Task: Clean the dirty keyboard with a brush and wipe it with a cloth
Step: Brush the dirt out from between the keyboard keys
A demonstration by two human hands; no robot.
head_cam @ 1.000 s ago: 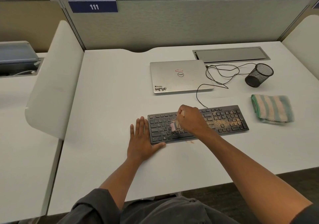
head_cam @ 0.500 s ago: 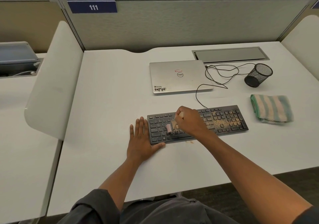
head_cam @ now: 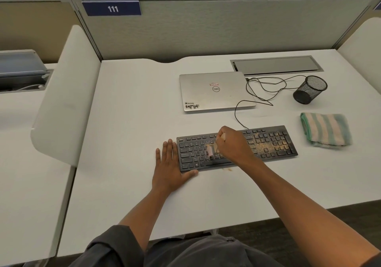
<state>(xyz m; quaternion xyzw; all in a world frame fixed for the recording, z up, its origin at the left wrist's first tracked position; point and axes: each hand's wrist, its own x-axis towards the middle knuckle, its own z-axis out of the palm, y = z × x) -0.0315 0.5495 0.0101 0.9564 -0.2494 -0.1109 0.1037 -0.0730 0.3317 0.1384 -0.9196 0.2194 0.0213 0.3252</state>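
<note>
- Black flat plastic keyboard (head_cam: 237,147) lies mid-desk, tan crumbs over its right half.
- Right hand (head_cam: 233,145) curls round a small pale-handled brush (head_cam: 213,149), bristles on the keys.
- Left hand (head_cam: 171,168) lies flat, fingers together, thumb at the keyboard's near corner.
- Green-and-white striped cloth (head_cam: 324,129) rests just right; silver closed laptop (head_cam: 214,91) and black mesh cup (head_cam: 310,89) sit behind.

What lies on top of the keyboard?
On the keyboard: tan crumbs at right, the brush gripped by the right hand. Keys beneath that hand are hidden.
</note>
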